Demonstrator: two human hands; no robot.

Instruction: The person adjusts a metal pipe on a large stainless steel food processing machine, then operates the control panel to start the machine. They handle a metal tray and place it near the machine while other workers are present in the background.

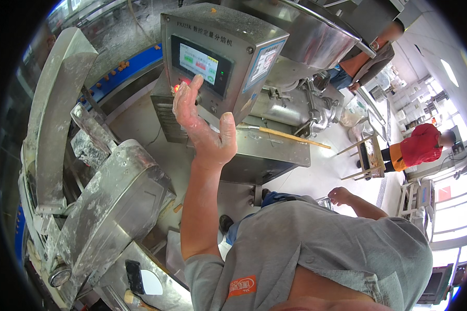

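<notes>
My left hand [202, 120], dusted with pale powder, is raised in front of a steel control box [225, 42]. Its fingers are apart and hold nothing. The fingertips overlap the lower edge of a lit touchscreen [198, 62]; whether they touch it cannot be told. Just behind them glows a red light [177, 88]. Out to the right, my right hand [339, 196] is half curled at waist height. Beside its fingers shows a small clear object [324, 203], and whether the hand grips it is unclear.
A wooden-handled tool [292, 137] lies on the machine's steel base. Behind stands a steel hopper [315, 39]. A blue conveyor belt [109, 79] carries small brown pieces. Powdery machinery [113, 194] and a phone [134, 276] are at left. Two people [420, 145] stand farther off.
</notes>
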